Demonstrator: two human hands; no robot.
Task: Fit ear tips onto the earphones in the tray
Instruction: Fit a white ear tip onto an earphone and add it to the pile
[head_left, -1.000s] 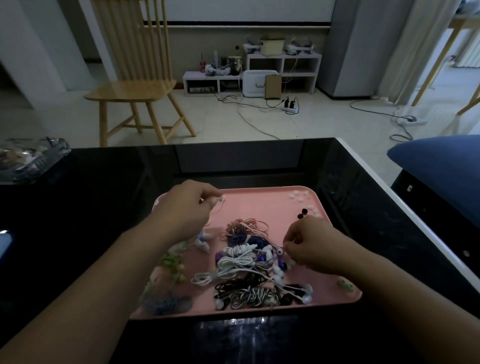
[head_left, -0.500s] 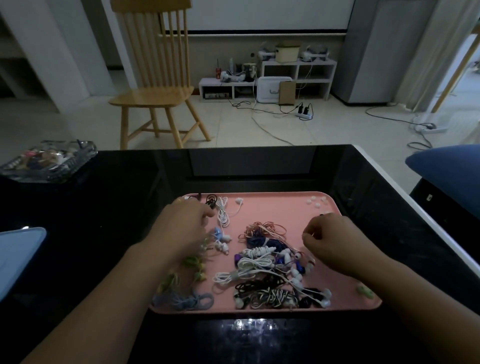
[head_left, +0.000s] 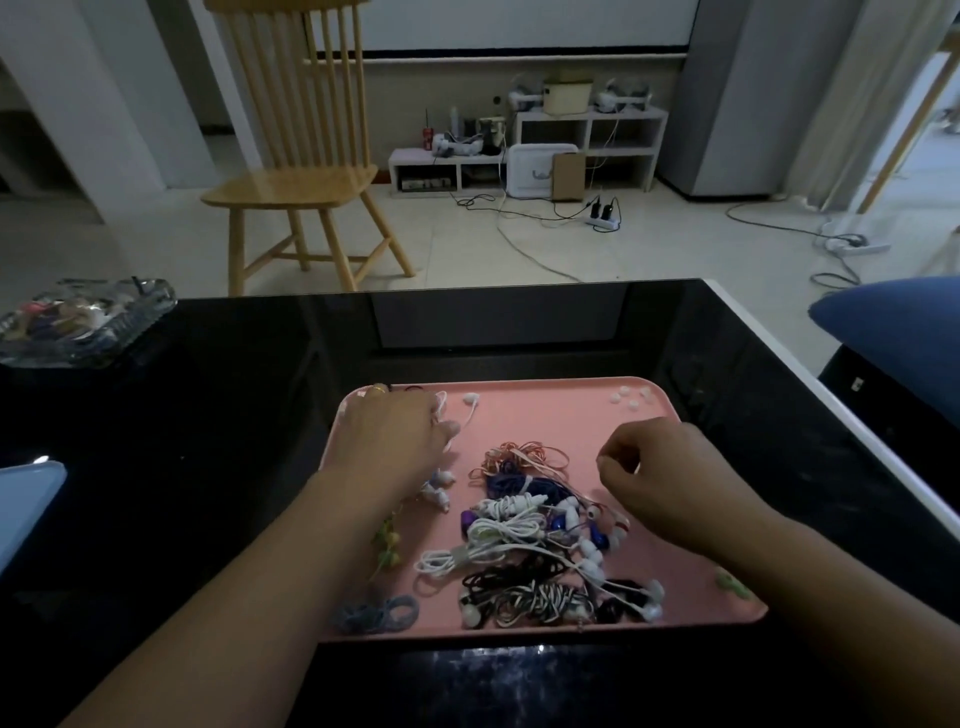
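Pairing a loose ear tip with a bare earbud over the pink tray

Curling in on itself, the right hand (head_left: 670, 483) is hovering above the tangle of earphones (head_left: 540, 540) with thumb and forefinger pinched together, seemingly on something tiny, though I cannot tell what; the left hand (head_left: 395, 441) is resting at the far left of the tray (head_left: 571, 410), fingers bent over a white earbud cable (head_left: 470, 410), and whether it is actually gripping it is hidden. The spare ear tips (head_left: 631, 401) are lying in the far right corner, well apart from both hands, and the tray is sitting on the black worktop (head_left: 208, 415). To my eye, the step is going best if one hand is steadying a single bud clear of the tangle while the other is rolling the tip on squarely.
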